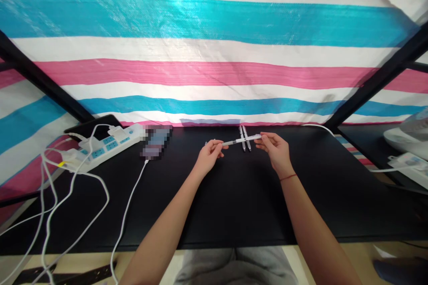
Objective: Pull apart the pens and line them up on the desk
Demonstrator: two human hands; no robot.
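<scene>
A slim white pen [240,140] spans the gap between my two hands, held nearly level above the black desk. My left hand [211,152] pinches its left end, where a thinner greyish length shows. The fingertips of my right hand [276,149] close on its right end, near a clear-looking part. Whether the pen is in one piece or two, I cannot tell. Behind and beneath it, two white pens [246,145] lie side by side on the desk, pointing away from me and partly covered by the held one.
Left on the black desk [247,205] are a white power strip [110,146] with plugs and loose white cables [75,178], and a phone [157,142] on a charging cord. A striped sheet [214,71] hangs behind. Black frame bars slant at both sides. Another power strip [409,167] stands far right.
</scene>
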